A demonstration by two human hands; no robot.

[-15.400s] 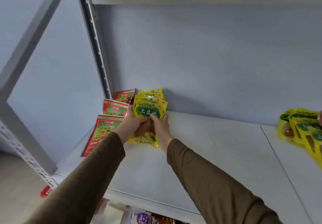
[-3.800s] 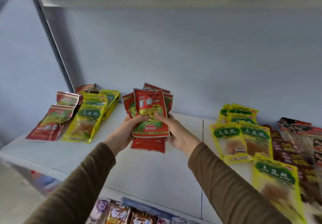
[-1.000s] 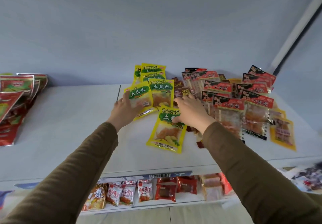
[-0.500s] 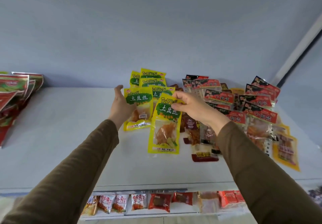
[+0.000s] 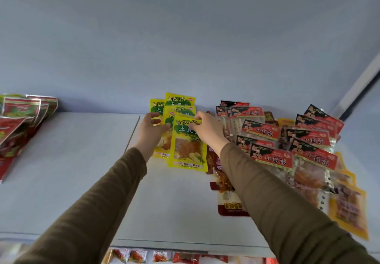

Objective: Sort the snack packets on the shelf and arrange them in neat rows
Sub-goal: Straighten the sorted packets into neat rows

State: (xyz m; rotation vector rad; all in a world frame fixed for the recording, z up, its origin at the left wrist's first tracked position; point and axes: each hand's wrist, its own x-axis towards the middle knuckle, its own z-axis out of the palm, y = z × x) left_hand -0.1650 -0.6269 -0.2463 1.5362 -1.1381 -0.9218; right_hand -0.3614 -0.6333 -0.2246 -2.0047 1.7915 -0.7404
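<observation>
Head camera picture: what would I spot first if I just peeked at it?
Probably the bright yellow TuDouSi packets in the middle of the white shelf, with the left hand and right hand gripping them. Next, the messy heap of red-and-black topped packets spreads to the right. A pile of red-and-green packets sits far left.

head view, facing shelf (image 5: 61, 181), close above
</observation>
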